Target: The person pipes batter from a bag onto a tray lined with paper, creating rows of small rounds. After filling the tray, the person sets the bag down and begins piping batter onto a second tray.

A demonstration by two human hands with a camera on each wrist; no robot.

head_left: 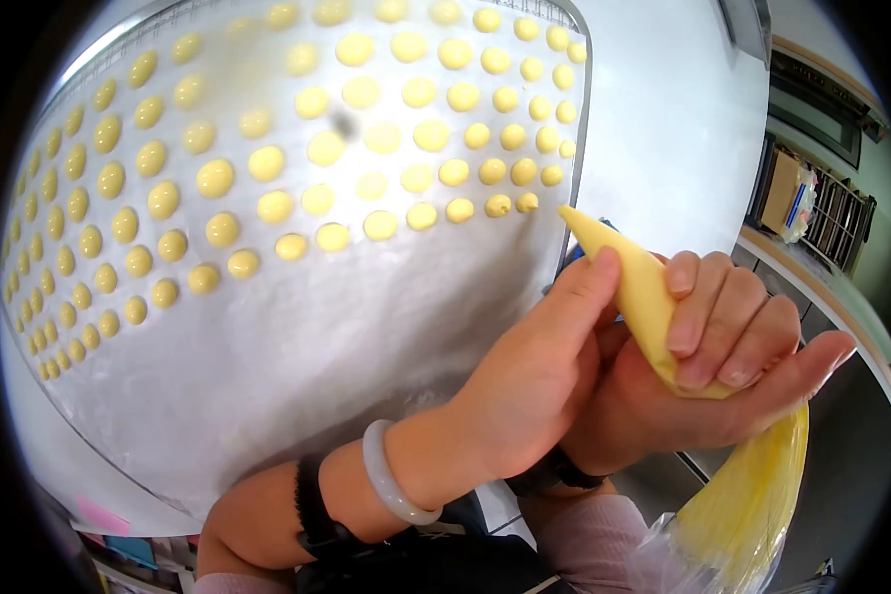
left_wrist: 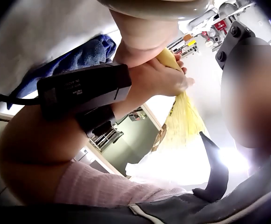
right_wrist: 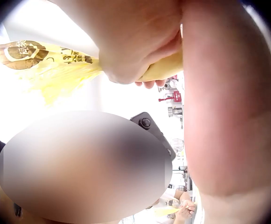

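My right hand (head_left: 728, 322) grips a piping bag (head_left: 639, 287) filled with pale yellow batter, fingers curled over its full part. The bag's twisted yellow tail (head_left: 757, 485) hangs below that hand; in the right wrist view the tail bears brown print. My left hand (head_left: 540, 371), below a pale bangle, holds the bag from the near side, thumb along its narrow part; its other fingers are mostly hidden. The bag's tip points up-left, just right of the nearest row's last batter dot (head_left: 527, 202). Rows of round yellow batter dots (head_left: 332, 238) cover the far part of a lined tray (head_left: 297, 346).
The tray's raised metal rim (head_left: 586, 99) runs along its right side, with a white worktop (head_left: 663, 129) beyond. A rack (head_left: 841, 213) stands far right. A blue cloth (left_wrist: 74, 60) lies by the tray, and a pink paper (head_left: 102, 517) is at the near left corner.
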